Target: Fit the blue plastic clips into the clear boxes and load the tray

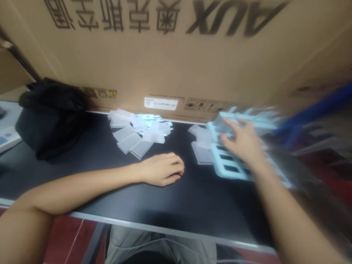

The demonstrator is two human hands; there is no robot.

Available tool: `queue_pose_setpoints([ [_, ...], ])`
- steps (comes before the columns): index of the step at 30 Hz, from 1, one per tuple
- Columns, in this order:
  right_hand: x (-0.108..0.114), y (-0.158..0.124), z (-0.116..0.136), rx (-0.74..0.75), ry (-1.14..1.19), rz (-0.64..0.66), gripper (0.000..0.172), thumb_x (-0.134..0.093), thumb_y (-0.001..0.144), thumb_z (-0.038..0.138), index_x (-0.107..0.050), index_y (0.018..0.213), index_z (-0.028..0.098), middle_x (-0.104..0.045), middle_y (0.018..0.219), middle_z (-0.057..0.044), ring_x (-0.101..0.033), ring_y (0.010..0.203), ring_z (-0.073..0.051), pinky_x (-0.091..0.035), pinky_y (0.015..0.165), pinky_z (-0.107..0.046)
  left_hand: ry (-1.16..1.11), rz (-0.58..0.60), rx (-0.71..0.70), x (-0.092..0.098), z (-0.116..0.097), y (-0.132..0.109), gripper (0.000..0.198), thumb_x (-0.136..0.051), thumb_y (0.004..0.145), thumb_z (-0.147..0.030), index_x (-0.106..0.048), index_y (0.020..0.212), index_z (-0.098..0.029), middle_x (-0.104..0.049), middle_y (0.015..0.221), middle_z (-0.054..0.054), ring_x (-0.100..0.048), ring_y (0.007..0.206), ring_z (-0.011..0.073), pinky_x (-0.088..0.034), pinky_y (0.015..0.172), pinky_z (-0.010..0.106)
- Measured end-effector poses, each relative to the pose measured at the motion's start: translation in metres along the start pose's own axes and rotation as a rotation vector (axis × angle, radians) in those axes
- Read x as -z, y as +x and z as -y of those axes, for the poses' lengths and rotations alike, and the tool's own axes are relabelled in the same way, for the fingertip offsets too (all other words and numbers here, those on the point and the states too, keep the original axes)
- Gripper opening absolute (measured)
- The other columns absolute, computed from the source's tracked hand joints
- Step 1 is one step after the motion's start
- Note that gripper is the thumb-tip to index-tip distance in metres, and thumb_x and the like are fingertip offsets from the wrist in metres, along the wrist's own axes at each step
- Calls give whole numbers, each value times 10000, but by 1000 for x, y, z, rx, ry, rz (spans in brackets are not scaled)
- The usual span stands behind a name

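Note:
My left hand (164, 169) rests on the black table top, fingers curled loosely inward, with nothing visible in them. My right hand (243, 141) reaches over a light-blue plastic rack (229, 174) with rectangular openings; its thumb and fingers are spread apart and somewhat blurred. Clear translucent pieces seem to lie in the rack under the fingers, but the blur hides details. Beside the rack's left edge are flat translucent plastic sleeves (202, 153). Ahead of my left hand, more translucent sleeves (128, 141) are fanned around a small pile of light-blue plastic pieces (150, 119).
A large cardboard box (165, 66) with printed lettering stands along the table's back edge. At the left sits a black cloth bag (52, 117). A blue bar (319, 110) slants in at the right. The table's front edge (170, 231) runs above my lap.

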State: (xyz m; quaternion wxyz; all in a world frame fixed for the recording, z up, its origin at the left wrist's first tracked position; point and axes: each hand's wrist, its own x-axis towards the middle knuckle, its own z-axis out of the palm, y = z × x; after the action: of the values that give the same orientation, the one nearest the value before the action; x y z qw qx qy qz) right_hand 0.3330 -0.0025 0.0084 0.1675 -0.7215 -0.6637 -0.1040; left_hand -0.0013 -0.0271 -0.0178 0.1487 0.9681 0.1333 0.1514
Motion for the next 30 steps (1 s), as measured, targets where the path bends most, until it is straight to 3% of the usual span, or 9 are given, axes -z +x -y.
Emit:
queue_pose_setpoints([
  [4, 10, -3, 11, -66, 151, -210, 614, -513, 973, 443, -565, 1513, 155, -575, 1406, -241, -670, 894, -283, -541, 906, -475, 2, -9, -1, -1, 1, -1, 169, -555, 1041, -284, -640, 1151, -188, -695, 1244, 108, -637, 1182, 236, -542, 1053, 373],
  [8, 13, -10, 31, 173, 224, -310, 315, -467, 989, 352, -714, 1099, 190, -703, 1012, -145, -645, 939, -295, -507, 931, -447, 1, -6, 3, -1, 1, -2, 189, -558, 1042, -289, -638, 1173, -179, -700, 1243, 109, -632, 1197, 238, -534, 1075, 377],
  [11, 13, -18, 58, 413, 196, -211, 285, -448, 1013, 321, -707, 1013, 204, -732, 978, -124, -631, 984, -290, -469, 927, -424, 14, -9, -7, 0, 0, -2, 226, -547, 1047, -297, -651, 1205, -172, -696, 1252, 109, -626, 1197, 238, -533, 1075, 372],
  [13, 13, -17, 79, 507, 123, -117, 296, -442, 1017, 292, -718, 1010, 186, -749, 1006, -133, -620, 1009, -291, -438, 918, -422, 45, -6, -25, 0, -1, -2, 320, -512, 1057, -277, -625, 1347, -203, -693, 1270, 93, -623, 1188, 235, -542, 1044, 369],
  [16, 11, 4, 109, 564, 15, 37, 314, -452, 1019, 282, -740, 1051, 161, -762, 1087, -154, -609, 1075, -301, -416, 940, -429, 97, -14, -24, -1, 0, -3, 573, -480, 1054, -246, -396, 1620, -263, -700, 1286, 83, -628, 1163, 240, -559, 982, 375],
  [18, 8, 28, 125, 586, -15, 141, 326, -463, 1014, 267, -744, 1126, 144, -760, 1165, -163, -610, 1117, -301, -432, 950, -416, 114, -33, -6, -2, 0, -3, 651, -476, 1050, -259, -293, 1674, -225, -701, 1307, 107, -628, 1177, 252, -557, 990, 390],
  [23, -4, 84, 150, 719, -79, 335, 375, -524, 963, 167, -716, 1283, 124, -728, 1319, -162, -626, 1210, -283, -473, 971, -357, 156, 37, -44, -1, -2, -2, 631, -441, 1039, -194, -368, 1647, -345, -696, 1344, 51, -616, 1188, 228, -542, 974, 354],
  [26, -10, 98, 158, 753, -190, 450, 332, -578, 921, 153, -755, 1201, 159, -748, 1266, -151, -684, 1121, -284, -497, 860, -345, 149, 22, -10, 1, -3, -1, 621, -464, 1038, -217, -381, 1648, -294, -693, 1340, 75, -608, 1209, 238, -539, 976, 356],
  [30, -12, 103, 159, 741, -250, 485, 293, -611, 898, 181, -768, 1145, 166, -761, 1221, -157, -709, 1092, -303, -498, 799, -351, 177, 65, -55, 2, -4, -1, 628, -459, 1024, -156, -473, 1572, -461, -672, 1341, 14, -603, 1195, 214, -535, 928, 317],
])
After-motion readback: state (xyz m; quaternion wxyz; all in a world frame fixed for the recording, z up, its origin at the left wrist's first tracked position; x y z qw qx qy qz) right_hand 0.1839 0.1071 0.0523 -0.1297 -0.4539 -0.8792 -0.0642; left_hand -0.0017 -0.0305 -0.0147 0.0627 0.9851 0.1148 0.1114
